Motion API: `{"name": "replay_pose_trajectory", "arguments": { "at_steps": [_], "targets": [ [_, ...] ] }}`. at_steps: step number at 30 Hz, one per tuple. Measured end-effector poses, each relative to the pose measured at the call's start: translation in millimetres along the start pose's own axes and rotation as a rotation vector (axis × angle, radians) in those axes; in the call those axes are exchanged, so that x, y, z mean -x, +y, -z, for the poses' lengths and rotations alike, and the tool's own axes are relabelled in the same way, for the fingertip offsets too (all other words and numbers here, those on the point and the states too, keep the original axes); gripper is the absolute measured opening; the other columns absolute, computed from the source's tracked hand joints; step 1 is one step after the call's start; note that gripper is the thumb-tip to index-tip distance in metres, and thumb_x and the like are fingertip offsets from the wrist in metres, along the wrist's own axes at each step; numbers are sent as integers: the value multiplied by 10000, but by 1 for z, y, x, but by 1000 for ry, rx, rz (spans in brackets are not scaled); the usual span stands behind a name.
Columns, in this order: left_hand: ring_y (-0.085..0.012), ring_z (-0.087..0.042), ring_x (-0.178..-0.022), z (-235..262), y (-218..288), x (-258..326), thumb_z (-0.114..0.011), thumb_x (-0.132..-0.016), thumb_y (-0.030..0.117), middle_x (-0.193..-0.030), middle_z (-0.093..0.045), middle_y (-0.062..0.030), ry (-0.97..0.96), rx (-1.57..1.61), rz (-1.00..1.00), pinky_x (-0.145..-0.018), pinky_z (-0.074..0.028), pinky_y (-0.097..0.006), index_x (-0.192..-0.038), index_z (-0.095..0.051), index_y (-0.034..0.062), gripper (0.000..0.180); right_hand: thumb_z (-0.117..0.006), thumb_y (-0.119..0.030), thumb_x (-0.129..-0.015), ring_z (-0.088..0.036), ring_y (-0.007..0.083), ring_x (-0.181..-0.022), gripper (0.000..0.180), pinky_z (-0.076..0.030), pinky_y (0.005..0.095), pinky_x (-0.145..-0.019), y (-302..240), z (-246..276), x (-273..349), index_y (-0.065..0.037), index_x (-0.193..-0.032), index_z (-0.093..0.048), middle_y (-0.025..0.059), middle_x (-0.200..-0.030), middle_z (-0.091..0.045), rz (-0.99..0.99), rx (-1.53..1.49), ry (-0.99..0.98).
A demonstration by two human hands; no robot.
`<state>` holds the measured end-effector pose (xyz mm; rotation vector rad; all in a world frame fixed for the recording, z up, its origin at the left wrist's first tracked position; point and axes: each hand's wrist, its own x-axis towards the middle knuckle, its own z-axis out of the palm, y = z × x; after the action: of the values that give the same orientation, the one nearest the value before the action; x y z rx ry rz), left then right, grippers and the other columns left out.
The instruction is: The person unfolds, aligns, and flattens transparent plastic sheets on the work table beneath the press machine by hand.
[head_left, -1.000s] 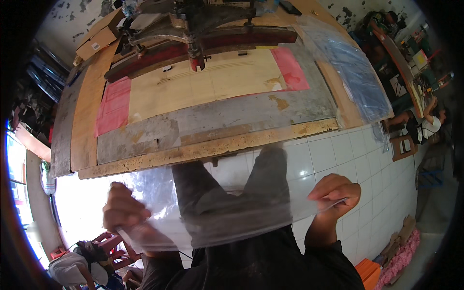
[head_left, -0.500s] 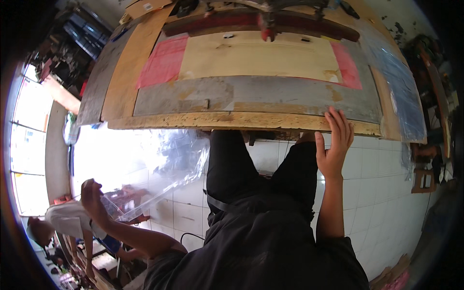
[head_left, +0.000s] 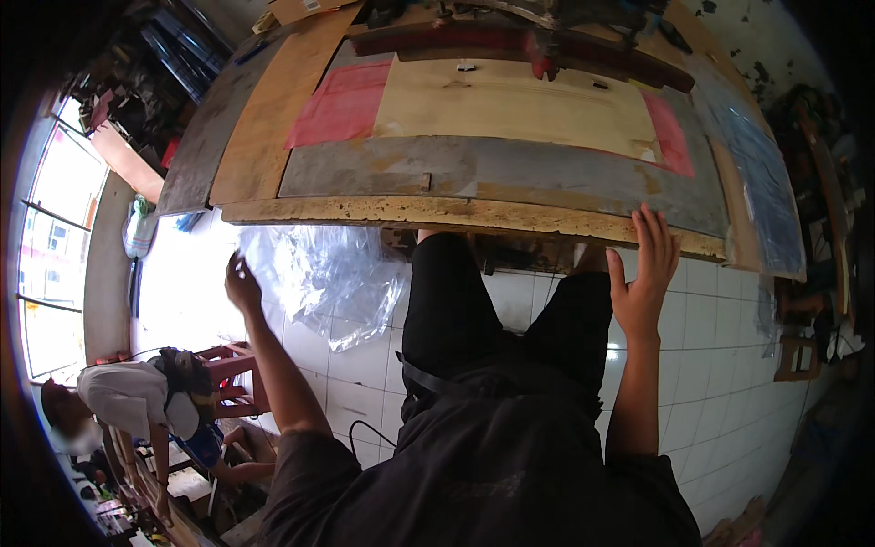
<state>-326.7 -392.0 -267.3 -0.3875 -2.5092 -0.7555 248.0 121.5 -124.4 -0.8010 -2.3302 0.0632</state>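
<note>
My left hand [head_left: 243,290] is raised left of my knees, fingers loosely bent with a small gap between thumb and fingertips, and nothing shows in them. A crumpled clear plastic sheet [head_left: 333,287] hangs or falls just right of it, below the table's front edge. My right hand [head_left: 645,269] lies with spread fingers on the wooden front edge [head_left: 474,214] of the table. On the grey board [head_left: 365,169] ahead lies a pale yellow sheet [head_left: 515,105] with pink ends [head_left: 342,105].
A dark red bar [head_left: 437,39] of a frame or press crosses the table's far side. Blue-tinted plastic sheeting [head_left: 752,173] covers the right end. At lower left another person [head_left: 118,397] bends over, beside a red stool [head_left: 232,374]. A box [head_left: 301,7] stands at far left.
My left hand has moved forward and let go of the plastic sheet, which has dropped and bunched up toward the table. My right hand stays on the edge. The view has shifted slightly.
</note>
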Motion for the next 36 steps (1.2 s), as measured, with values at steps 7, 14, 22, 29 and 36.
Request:
{"name": "replay_pose_trajectory", "arguments": {
  "at_steps": [7,14,22,29,36],
  "targets": [
    [-410,-657,-1290,-122,17,29,-738,-999,204,-1370,-694,-244,-320,-18,-146,-1061,-527,-466,-1488,-608,82,520,-687,-293,-1029,-346,363,-1587,630,-185,629,-1298,-15,-4,3,-114,-1595,-477,92,-1676,-445,-13,11,9],
    [-468,-481,-1455,-185,252,180,-689,-1008,464,-1543,-531,-290,-910,599,-140,-1154,-419,-559,-1481,-586,75,621,-699,-289,-1018,-347,380,-1576,624,-166,683,-1280,-18,-15,6,-119,-1581,-490,105,-1671,-443,-29,39,69],
    [-444,-250,-1601,-147,374,197,-669,-909,665,-1717,-356,-149,-1012,-55,-600,-1249,-241,-693,-1624,-454,198,881,-669,-328,-1044,-350,375,-1574,580,-147,645,-1285,-8,-33,11,-98,-1553,-515,117,-1650,-468,-43,42,191],
    [-416,-324,-1574,-206,406,225,-558,-1013,517,-1719,-353,-146,-1094,-496,-839,-1231,-295,-655,-1668,-362,161,771,-657,-343,-1048,-366,379,-1561,575,-151,642,-1278,-8,-42,9,-95,-1547,-518,119,-1640,-481,-11,43,253],
    [-423,-325,-1573,-163,423,295,-525,-1064,344,-1719,-333,-216,-1096,-776,-990,-1206,-334,-613,-1693,-320,92,708,-627,-336,-1061,-383,372,-1544,528,-159,636,-1272,9,-45,21,-131,-1537,-528,99,-1625,-499,-13,50,205]
  ]
}}
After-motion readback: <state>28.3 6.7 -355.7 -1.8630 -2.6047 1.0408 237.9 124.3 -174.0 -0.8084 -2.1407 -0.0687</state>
